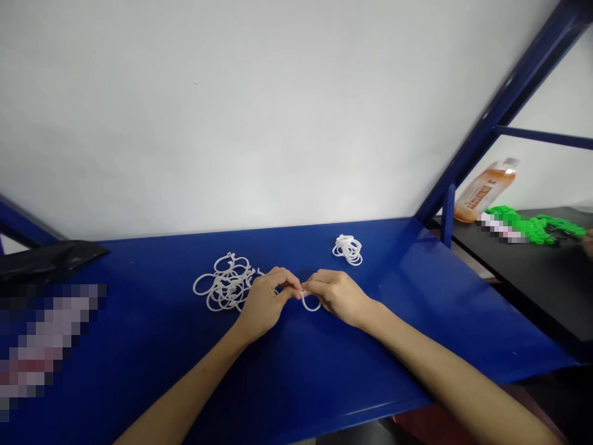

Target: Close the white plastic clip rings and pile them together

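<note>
My left hand and my right hand meet over the middle of the blue table, both closed in a pinch. Between their fingertips they grip a white ring, whose lower loop hangs in view; the pinched part is mostly covered by my fingers. Just left of my left hand lies a loose pile of white rings, some with small knobs or hooks where they join. Beyond my right hand sits a smaller, tighter heap of white rings.
The blue table backs onto a pale wall. A black plastic bag lies at the left. Blue frame posts rise on the right; past them a black table bears an orange-filled bottle and green pieces.
</note>
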Tool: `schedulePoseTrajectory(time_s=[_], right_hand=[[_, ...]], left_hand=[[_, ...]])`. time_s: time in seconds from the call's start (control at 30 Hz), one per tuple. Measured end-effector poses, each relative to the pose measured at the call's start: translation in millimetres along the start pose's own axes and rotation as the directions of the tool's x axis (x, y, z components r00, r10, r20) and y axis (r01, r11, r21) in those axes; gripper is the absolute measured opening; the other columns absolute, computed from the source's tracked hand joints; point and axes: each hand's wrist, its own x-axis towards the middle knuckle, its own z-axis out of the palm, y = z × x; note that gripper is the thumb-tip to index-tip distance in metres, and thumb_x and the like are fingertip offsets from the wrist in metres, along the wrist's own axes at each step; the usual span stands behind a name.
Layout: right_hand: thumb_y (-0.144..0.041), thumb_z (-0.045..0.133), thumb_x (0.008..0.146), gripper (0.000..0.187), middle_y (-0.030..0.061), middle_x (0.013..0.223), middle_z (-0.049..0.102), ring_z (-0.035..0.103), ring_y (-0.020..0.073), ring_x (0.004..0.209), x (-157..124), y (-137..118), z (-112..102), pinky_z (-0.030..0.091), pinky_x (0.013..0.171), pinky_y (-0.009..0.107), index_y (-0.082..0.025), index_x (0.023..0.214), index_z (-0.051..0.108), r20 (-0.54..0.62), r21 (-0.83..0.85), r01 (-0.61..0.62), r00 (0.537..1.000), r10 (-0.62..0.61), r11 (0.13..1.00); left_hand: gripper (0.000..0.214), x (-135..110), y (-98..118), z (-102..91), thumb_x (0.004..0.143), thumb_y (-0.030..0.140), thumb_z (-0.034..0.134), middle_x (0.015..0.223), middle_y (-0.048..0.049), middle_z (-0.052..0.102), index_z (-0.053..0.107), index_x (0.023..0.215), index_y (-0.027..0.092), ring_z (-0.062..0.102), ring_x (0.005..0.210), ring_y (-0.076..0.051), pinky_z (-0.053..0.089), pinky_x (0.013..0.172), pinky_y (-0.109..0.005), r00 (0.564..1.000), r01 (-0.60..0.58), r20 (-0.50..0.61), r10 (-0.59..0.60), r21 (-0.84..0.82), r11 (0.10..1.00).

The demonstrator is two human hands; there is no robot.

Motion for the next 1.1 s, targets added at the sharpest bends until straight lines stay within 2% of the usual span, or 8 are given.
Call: schedulePoseTrajectory(time_s=[0.17,0.27,0.4,0.5,0.57,0.67,0.8,1.1], right_hand=[[-0.016,0.044,0.102,0.025,0.0055,0.080,0.067,0.059,0.0153,0.073,1.8,-0.3,-4.1,0.045,0.066,0.025,-0.015,0.105,0.069,-0.022,-0.008,-0.015,1.000,0.015,1.000],[-0.026,0.049,0.102,0.024,0.0074,0.090,0.069,0.061,0.0175,0.079,4.2,-1.2,-7.1,0.049,0.069,0.028,-0.016,0.114,0.068,-0.035,-0.039,-0.051,0.998,0.050,0.998],[-0.013,0.050,0.099,0.027,0.0087,0.105,0.069,0.061,0.0191,0.089,5.2,1.3,-12.5,0.052,0.074,0.030,-0.018,0.119,0.067,-0.011,-0.109,-0.083,0.997,0.083,0.991],[-0.009,0.045,0.098,0.034,0.0106,0.111,0.066,0.062,0.0194,0.093,1.7,12.5,-23.2,0.052,0.076,0.030,-0.019,0.125,0.064,-0.088,-0.180,-0.167,0.984,0.153,0.969],[-0.010,0.043,0.099,0.036,0.0113,0.115,0.064,0.063,0.0202,0.095,-2.6,24.7,-34.3,0.052,0.077,0.030,-0.020,0.127,0.062,-0.209,-0.250,-0.294,0.947,0.245,0.922],[-0.016,0.044,0.100,0.029,0.0106,0.110,0.066,0.063,0.0222,0.096,-9.2,44.4,-51.1,0.050,0.079,0.031,-0.018,0.122,0.063,-0.377,-0.319,-0.501,0.846,0.378,0.805],[-0.019,0.050,0.097,0.015,0.0086,0.096,0.068,0.063,0.0212,0.084,-14.1,59.7,-60.0,0.045,0.071,0.029,-0.017,0.101,0.064,-0.456,-0.317,-0.677,0.723,0.519,0.665],[-0.015,0.052,0.095,0.008,0.0088,0.096,0.066,0.063,0.0190,0.081,-14.7,63.9,-55.2,0.042,0.069,0.027,-0.016,0.096,0.061,-0.381,-0.279,-0.719,0.691,0.614,0.636]], left_hand=[[0.020,2.3,-1.0,-1.2,0.082,0.008,0.058,0.074,0.0050,0.068,0.067,0.072,0.023,0.061,0.074,-0.014,0.046,0.076,-0.028,1.000,-0.006,-0.018,0.007,0.032,0.999],[0.016,3.9,-3.9,0.2,0.087,0.012,0.060,0.078,0.0038,0.068,0.067,0.076,0.023,0.060,0.079,-0.014,0.046,0.078,-0.028,0.994,-0.083,-0.065,0.092,0.127,0.988],[0.011,2.7,-9.9,3.6,0.094,0.019,0.057,0.088,0.0005,0.069,0.065,0.087,0.021,0.060,0.087,-0.016,0.047,0.084,-0.031,0.965,-0.221,-0.070,0.252,0.297,0.929],[0.016,1.8,-13.2,2.5,0.098,0.022,0.052,0.102,-0.0025,0.070,0.064,0.108,0.021,0.059,0.096,-0.019,0.046,0.094,-0.037,0.958,-0.247,-0.022,0.286,0.441,0.863],[0.021,2.4,-14.7,-1.0,0.097,0.024,0.052,0.109,-0.0045,0.069,0.063,0.115,0.021,0.058,0.102,-0.023,0.045,0.097,-0.042,0.969,-0.214,0.012,0.246,0.535,0.818],[0.024,3.7,-16.3,-7.2,0.096,0.026,0.051,0.111,-0.0066,0.068,0.065,0.115,0.020,0.056,0.105,-0.026,0.045,0.097,-0.045,0.984,-0.169,0.064,0.165,0.620,0.766],[0.030,2.3,-17.1,-10.1,0.092,0.021,0.048,0.112,-0.0065,0.066,0.065,0.116,0.021,0.055,0.107,-0.026,0.044,0.096,-0.047,0.984,-0.164,0.161,0.077,0.656,0.737],[0.031,2.8,-7.8,-24.9,0.088,0.030,0.052,0.113,-0.0056,0.065,0.065,0.115,0.024,0.053,0.110,-0.027,0.041,0.099,-0.046,0.978,-0.125,0.207,-0.019,0.658,0.743]])
